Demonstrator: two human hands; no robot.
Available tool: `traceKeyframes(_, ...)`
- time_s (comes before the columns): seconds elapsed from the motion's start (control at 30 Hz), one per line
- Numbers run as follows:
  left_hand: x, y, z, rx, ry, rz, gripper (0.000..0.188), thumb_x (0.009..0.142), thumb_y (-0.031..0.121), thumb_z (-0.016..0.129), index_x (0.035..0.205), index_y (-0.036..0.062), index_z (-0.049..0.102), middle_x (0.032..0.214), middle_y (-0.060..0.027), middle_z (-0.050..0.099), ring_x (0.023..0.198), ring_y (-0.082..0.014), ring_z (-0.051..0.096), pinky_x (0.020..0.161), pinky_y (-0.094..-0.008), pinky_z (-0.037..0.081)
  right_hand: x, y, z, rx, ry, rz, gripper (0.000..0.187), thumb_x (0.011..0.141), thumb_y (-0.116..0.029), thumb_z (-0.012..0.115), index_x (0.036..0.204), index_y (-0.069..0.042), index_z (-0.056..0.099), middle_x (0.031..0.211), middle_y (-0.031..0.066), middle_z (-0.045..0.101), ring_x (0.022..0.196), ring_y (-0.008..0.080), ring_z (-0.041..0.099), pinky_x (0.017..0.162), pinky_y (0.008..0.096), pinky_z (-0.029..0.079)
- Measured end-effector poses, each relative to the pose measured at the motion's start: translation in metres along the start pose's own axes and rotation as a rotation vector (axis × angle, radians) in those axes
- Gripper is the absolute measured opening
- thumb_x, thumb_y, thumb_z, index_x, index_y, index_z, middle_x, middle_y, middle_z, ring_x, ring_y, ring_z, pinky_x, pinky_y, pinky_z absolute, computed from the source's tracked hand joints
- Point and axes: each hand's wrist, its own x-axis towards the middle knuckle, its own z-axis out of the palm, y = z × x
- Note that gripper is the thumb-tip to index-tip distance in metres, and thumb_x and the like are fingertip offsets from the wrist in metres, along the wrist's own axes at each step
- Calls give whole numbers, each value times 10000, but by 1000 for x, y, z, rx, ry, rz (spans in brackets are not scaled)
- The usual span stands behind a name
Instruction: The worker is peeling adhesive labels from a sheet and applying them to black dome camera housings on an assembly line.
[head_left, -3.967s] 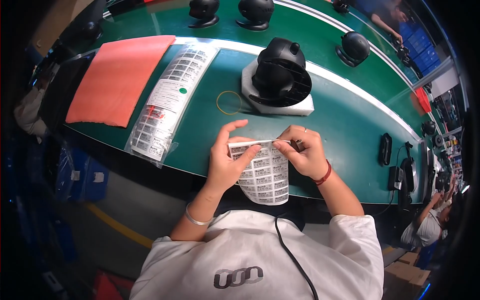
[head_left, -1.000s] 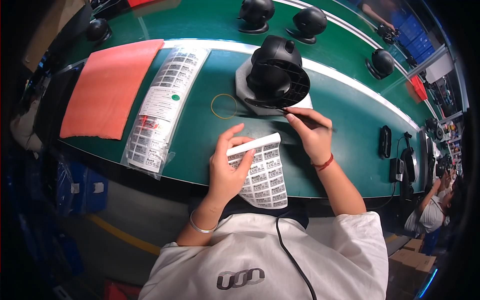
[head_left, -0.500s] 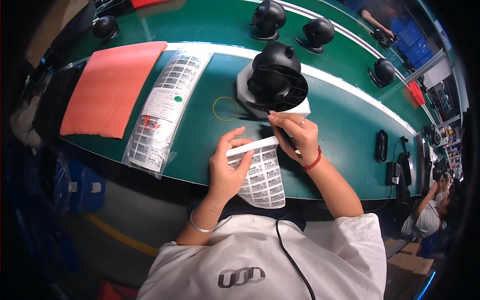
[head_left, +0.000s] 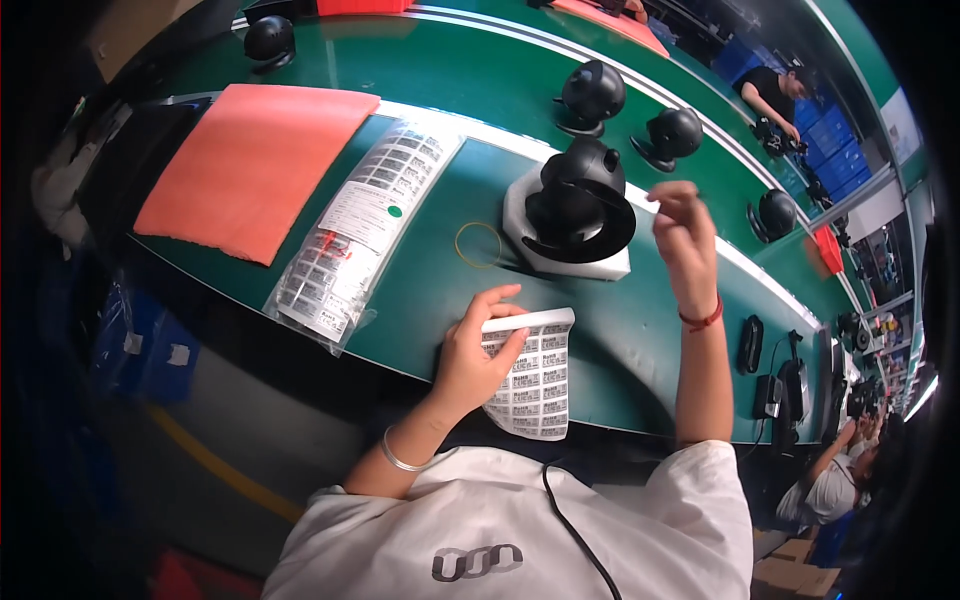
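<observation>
Labelling step, by the look of it. Left hand [head_left: 478, 358] clamps the label sheet [head_left: 540, 385] between thumb and fingers, at 6 o'clock from the black device [head_left: 580, 205]. Right hand [head_left: 685, 245] is raised at the device's 3 o'clock, blurred; can't tell finger state. Next move likely calls for a steady sheet, fine fingertip control. Sheet: white, grey label rows, top edge rolled.

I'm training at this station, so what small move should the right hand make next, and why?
Probably lower the right hand onto the black device on the white block: it hovers just to the device's right, apparently not touching, while the left hand is occupied pinching the label sheet.
</observation>
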Motion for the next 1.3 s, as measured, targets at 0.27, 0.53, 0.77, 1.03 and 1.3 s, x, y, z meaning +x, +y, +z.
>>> traceKeyframes(0.27, -3, 1, -2, 53, 17, 12, 411, 840, -17, 652, 1224, 32, 516, 961, -104, 692, 841, -150, 672, 730, -281, 536, 50, -29, 12, -867, -368, -249, 286, 698, -189, 791, 902, -79, 624, 612, 98, 591, 561, 286, 602, 509, 364, 437)
traceKeyframes(0.53, 0, 4, -5, 36, 25, 9, 362, 840, -10, 652, 1182, 35, 544, 954, -107, 693, 840, -162, 678, 727, -289, 538, 138, 103, 62, -1258, -242, -434, 165, 774, -150, 627, 915, -132, 542, 753, 95, 637, 655, 321, 643, 512, 430, 491)
traceKeyframes(0.77, 0, -1, 2, 74, 39, 38, 328, 846, 56, 655, 1157, 63, 553, 972, -132, 690, 897, -270, 687, 766, -349, 533, 178, 210, 52, -1382, -276, -359, 187, 837, -118, 534, 1015, -175, 526, 805, 85, 640, 716, 305, 672, 536, 429, 514)
traceKeyframes(1.03, -2, -1, -1, 41, 35, -7, 316, 842, 50, 661, 1141, 49, 558, 984, -143, 684, 933, -279, 680, 792, -352, 532, 147, 175, 42, -1107, -374, 209, 389, 814, -199, 591, 1204, -188, 596, 998, 198, 678, 917, 385, 658, 811, 485, 528)
traceKeyframes(1.3, 2, -2, -4, 49, 13, -10, 301, 832, -8, 661, 1119, 4, 573, 976, -121, 684, 932, -200, 677, 806, -304, 535, 116, 197, -50, -1464, -413, 577, 602, 802, -144, 483, 1394, -241, 441, 1136, 207, 648, 1029, 380, 637, 867, 460, 519)
